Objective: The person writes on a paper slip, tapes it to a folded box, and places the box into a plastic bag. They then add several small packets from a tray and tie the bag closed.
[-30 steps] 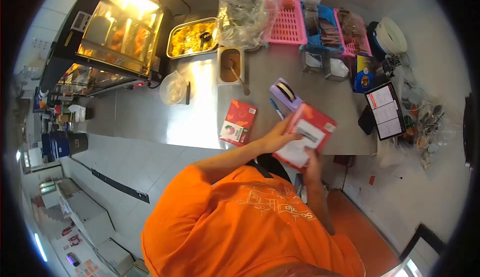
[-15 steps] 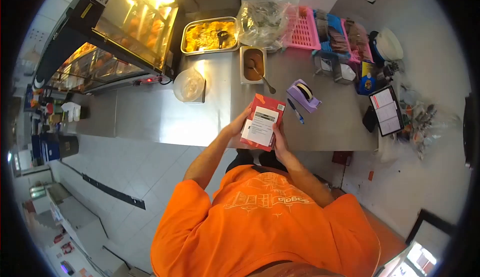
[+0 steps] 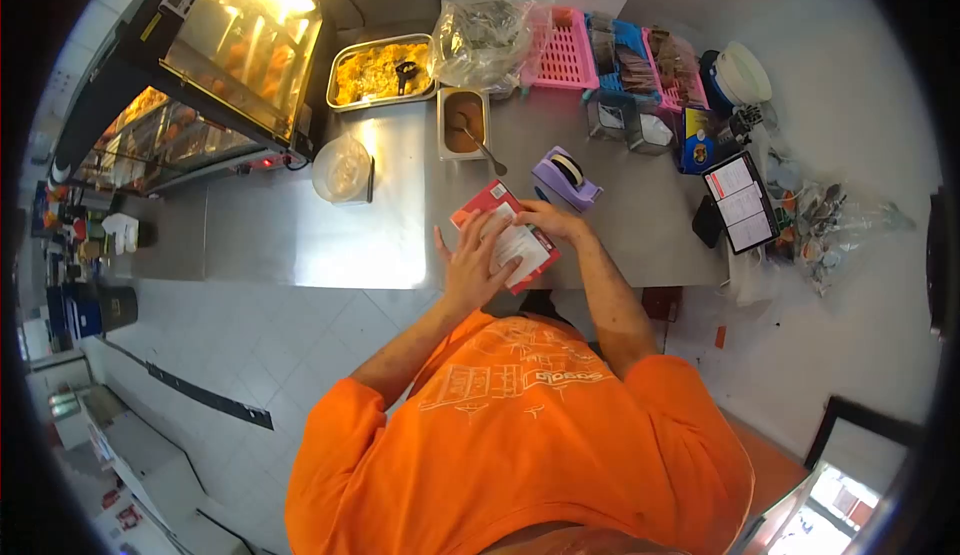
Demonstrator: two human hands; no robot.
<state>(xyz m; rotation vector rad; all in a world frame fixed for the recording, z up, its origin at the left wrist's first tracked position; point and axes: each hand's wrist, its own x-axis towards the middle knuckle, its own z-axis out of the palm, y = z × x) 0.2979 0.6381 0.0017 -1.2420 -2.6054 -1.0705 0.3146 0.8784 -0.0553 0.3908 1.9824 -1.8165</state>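
Note:
A red box (image 3: 494,195) with a printed white label (image 3: 520,248) lies tilted near the counter's front edge. My left hand (image 3: 475,267) rests over its left side, fingers spread flat across the label and covering part of it. At the box's upper right edge, my right hand (image 3: 552,221) grips with bent fingers; its thumb is hard to make out. A blue pen (image 3: 541,195) shows partly just beyond my right hand. Slightly farther back stands a purple tape dispenser (image 3: 566,179).
A metal pan of brown sauce (image 3: 463,105) with a spoon (image 3: 485,149) sits beyond the box. To the left are a tray of yellow food (image 3: 375,73), a round clear tub (image 3: 341,170) and a lit warming cabinet (image 3: 240,45). Pink baskets (image 3: 565,50) and a tablet (image 3: 742,205) stand right.
The box has turned counterclockwise and shifted slightly left. My left hand has moved from its side onto the label, and my right hand from its lower right side to the upper right edge.

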